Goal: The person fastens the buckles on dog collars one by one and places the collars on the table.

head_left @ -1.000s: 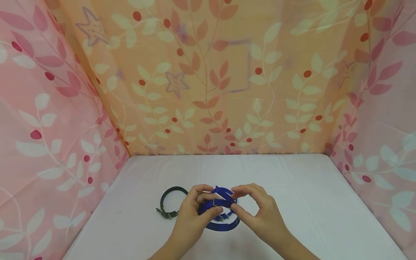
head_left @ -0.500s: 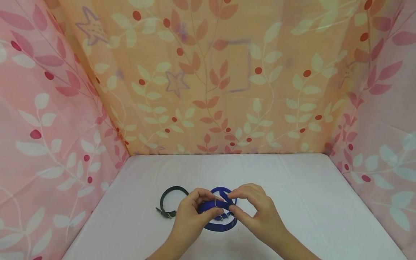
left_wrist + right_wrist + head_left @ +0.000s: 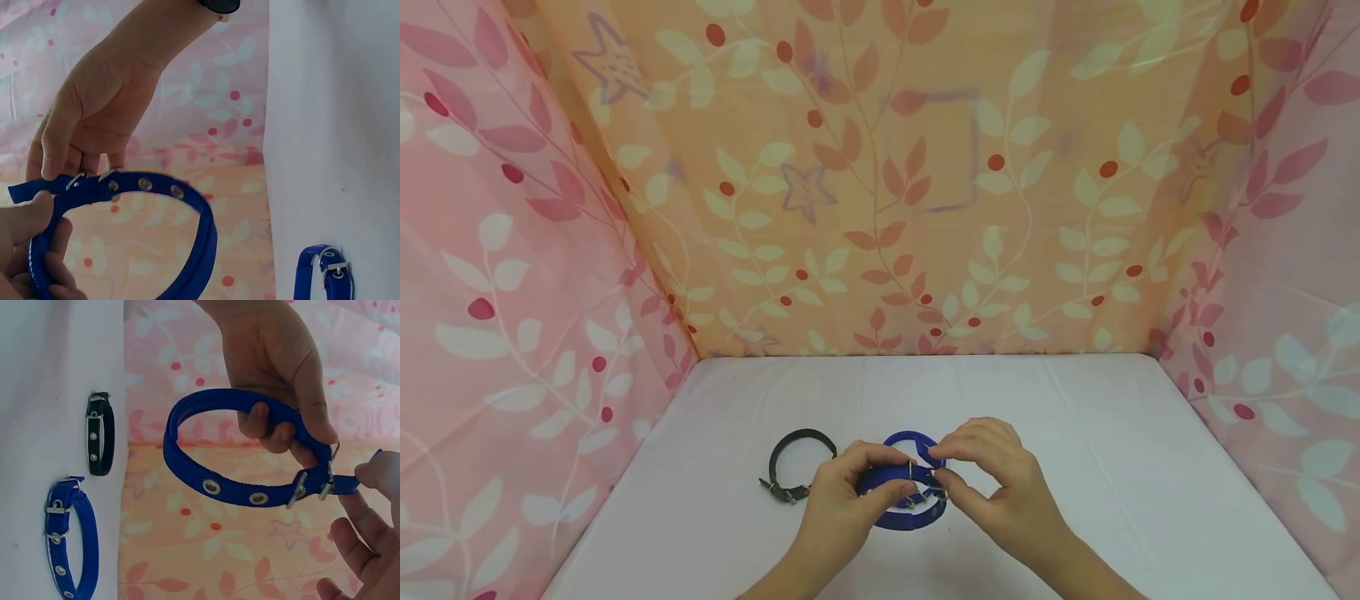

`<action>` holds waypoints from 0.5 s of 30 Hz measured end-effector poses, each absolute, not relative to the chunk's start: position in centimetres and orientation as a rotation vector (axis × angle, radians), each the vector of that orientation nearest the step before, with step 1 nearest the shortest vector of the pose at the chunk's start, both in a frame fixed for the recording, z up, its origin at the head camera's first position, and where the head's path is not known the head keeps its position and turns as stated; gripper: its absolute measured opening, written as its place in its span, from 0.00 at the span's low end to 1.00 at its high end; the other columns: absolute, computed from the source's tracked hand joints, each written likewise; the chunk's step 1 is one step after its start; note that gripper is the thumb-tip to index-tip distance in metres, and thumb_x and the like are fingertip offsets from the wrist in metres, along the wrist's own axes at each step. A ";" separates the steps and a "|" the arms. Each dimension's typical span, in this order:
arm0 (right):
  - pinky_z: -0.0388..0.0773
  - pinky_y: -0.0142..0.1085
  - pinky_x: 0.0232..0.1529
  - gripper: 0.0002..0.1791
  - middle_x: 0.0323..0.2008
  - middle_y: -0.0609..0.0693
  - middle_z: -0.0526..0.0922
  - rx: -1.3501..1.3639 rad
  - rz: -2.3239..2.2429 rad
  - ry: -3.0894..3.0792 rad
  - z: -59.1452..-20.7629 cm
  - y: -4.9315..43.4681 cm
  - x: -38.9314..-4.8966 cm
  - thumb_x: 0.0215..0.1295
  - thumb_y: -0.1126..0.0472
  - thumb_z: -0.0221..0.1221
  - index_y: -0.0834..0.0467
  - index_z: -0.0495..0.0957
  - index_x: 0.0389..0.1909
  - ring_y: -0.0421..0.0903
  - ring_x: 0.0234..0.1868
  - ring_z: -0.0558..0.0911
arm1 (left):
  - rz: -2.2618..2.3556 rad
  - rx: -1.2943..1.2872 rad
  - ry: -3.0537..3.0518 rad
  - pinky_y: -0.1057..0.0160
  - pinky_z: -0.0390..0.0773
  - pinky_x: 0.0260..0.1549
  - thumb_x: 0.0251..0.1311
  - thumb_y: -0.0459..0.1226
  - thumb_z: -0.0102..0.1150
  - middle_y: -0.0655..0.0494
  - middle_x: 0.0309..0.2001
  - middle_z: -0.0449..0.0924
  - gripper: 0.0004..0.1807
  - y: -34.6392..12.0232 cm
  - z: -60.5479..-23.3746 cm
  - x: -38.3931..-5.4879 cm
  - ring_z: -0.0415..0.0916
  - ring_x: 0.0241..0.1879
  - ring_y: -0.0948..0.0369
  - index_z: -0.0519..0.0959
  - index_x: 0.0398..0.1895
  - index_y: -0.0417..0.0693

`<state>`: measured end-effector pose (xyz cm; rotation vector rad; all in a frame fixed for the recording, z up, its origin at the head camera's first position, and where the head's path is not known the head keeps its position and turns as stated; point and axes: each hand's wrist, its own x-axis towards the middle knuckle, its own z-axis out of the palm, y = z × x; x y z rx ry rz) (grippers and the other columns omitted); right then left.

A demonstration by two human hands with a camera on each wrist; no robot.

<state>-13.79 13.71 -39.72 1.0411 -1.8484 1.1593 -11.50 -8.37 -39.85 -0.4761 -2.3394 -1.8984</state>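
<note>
Between both hands hangs a blue dog collar [image 3: 234, 492] with metal-ringed holes. My left hand [image 3: 842, 492] grips the band near its metal buckle [image 3: 327, 481], thumb on one side and fingers curled round the other. With thumb and forefinger, my right hand [image 3: 1003, 471] pinches the strap's end [image 3: 345, 484] just past that buckle. The strap runs through the metal, and the collar forms a loop. A second blue collar [image 3: 90, 544], buckled into a ring, lies on the white table; in the head view the held one partly covers it.
A dark green-black collar [image 3: 772, 458], also buckled in a ring, lies on the white table [image 3: 1075, 417] left of the hands. Patterned cloth walls, an orange one [image 3: 880, 250] behind and pink ones at the sides, enclose the table.
The buckle has shifted a little rightward along the held strap, toward my right fingers. My right hand has moved slightly right; the left hand's fingers have lowered a bit.
</note>
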 end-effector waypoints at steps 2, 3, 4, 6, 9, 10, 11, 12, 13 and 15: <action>0.68 0.34 0.61 0.21 0.41 0.45 0.86 1.045 1.149 -1.845 -39.7 13.8 -13.9 0.51 0.71 0.72 0.52 0.85 0.46 0.44 0.45 0.81 | -1.884 -0.456 -2.311 0.62 0.85 0.48 0.60 0.42 0.74 0.60 0.44 0.84 0.11 -8.3 -40.0 -11.5 0.85 0.49 0.59 0.87 0.45 0.60; 0.68 0.34 0.61 0.21 0.41 0.45 0.86 1.044 1.145 -1.846 -39.6 13.9 -13.9 0.51 0.71 0.72 0.52 0.86 0.46 0.44 0.45 0.81 | -1.874 -0.446 -2.295 0.63 0.85 0.47 0.59 0.41 0.74 0.60 0.43 0.84 0.10 -8.2 -40.0 -11.5 0.85 0.48 0.59 0.87 0.45 0.60; 0.67 0.34 0.60 0.22 0.41 0.45 0.86 1.040 1.142 -1.851 -39.6 13.9 -13.9 0.50 0.72 0.72 0.51 0.86 0.46 0.43 0.45 0.81 | -1.868 -0.436 -2.279 0.63 0.85 0.47 0.59 0.40 0.74 0.61 0.42 0.84 0.10 -8.2 -40.1 -11.5 0.85 0.47 0.59 0.87 0.44 0.60; 0.67 0.34 0.60 0.23 0.40 0.44 0.86 1.033 1.138 -1.864 -39.6 14.0 -13.9 0.48 0.73 0.72 0.51 0.86 0.46 0.43 0.44 0.81 | -1.866 -0.423 -2.245 0.64 0.85 0.46 0.58 0.39 0.74 0.61 0.41 0.84 0.11 -8.1 -40.2 -11.5 0.85 0.46 0.59 0.87 0.44 0.60; 0.66 0.34 0.59 0.24 0.40 0.41 0.86 1.019 1.110 -1.893 -39.5 14.0 -13.9 0.46 0.73 0.72 0.49 0.86 0.45 0.42 0.44 0.80 | -1.874 -0.412 -2.202 0.64 0.85 0.45 0.57 0.38 0.74 0.60 0.40 0.84 0.11 -8.0 -40.3 -11.6 0.86 0.45 0.59 0.87 0.43 0.58; 0.66 0.35 0.60 0.24 0.40 0.41 0.85 1.015 1.093 -1.903 -39.5 14.0 -13.9 0.46 0.72 0.72 0.48 0.86 0.45 0.41 0.44 0.80 | -1.881 -0.409 -2.188 0.64 0.85 0.45 0.57 0.38 0.75 0.60 0.40 0.84 0.11 -8.0 -40.4 -11.6 0.86 0.45 0.59 0.87 0.43 0.58; 0.66 0.35 0.60 0.23 0.40 0.40 0.85 1.012 1.074 -1.912 -39.5 14.0 -13.9 0.46 0.72 0.72 0.48 0.87 0.44 0.41 0.44 0.80 | -1.888 -0.406 -2.177 0.64 0.85 0.45 0.57 0.38 0.75 0.60 0.40 0.84 0.11 -7.9 -40.4 -11.7 0.86 0.45 0.59 0.87 0.43 0.57; 0.65 0.36 0.60 0.23 0.40 0.39 0.85 1.009 1.055 -1.918 -39.5 14.0 -13.9 0.47 0.71 0.72 0.47 0.87 0.44 0.41 0.43 0.79 | -1.894 -0.405 -2.166 0.64 0.85 0.46 0.56 0.37 0.75 0.59 0.41 0.84 0.11 -7.9 -40.5 -11.7 0.86 0.45 0.59 0.87 0.43 0.56; 0.65 0.36 0.60 0.22 0.40 0.39 0.85 1.008 1.036 -1.922 -39.5 14.0 -13.9 0.47 0.71 0.72 0.47 0.87 0.44 0.40 0.43 0.79 | -1.902 -0.404 -2.158 0.64 0.85 0.46 0.56 0.37 0.75 0.59 0.41 0.84 0.11 -7.9 -40.5 -11.7 0.86 0.45 0.59 0.87 0.43 0.55; 0.65 0.37 0.60 0.21 0.39 0.39 0.84 1.008 1.011 -1.924 -39.5 14.0 -14.0 0.47 0.70 0.72 0.47 0.87 0.43 0.41 0.43 0.79 | -1.913 -0.402 -2.147 0.64 0.85 0.46 0.56 0.37 0.75 0.59 0.41 0.84 0.11 -7.9 -40.6 -11.8 0.86 0.44 0.59 0.87 0.43 0.54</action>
